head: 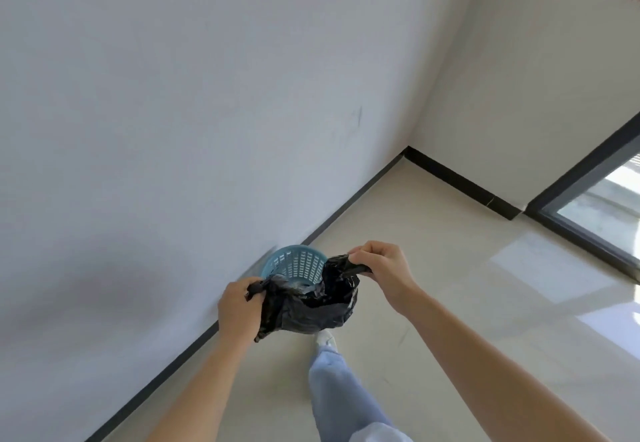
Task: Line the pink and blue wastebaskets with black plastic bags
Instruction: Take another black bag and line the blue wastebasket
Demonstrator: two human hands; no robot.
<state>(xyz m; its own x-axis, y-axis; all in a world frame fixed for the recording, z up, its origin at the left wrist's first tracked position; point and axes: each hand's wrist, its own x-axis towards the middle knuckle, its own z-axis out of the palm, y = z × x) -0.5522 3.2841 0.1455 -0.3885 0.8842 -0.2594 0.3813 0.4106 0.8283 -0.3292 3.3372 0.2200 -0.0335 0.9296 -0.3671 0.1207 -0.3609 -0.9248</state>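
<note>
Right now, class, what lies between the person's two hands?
In the head view, the black plastic bag stretches between the left hand and the right hand, both gripping its mouth. Behind it stands the blue wastebasket.

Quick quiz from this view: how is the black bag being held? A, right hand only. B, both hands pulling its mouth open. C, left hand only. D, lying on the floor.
B: the left hand and right hand each grip an edge of the black bag, spread open above the blue wastebasket.

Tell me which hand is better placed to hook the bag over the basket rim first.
Left, probably. The left hand grips the black bag edge beside the blue basket near rim; the right hand holds its edge out past the basket's side.
</note>
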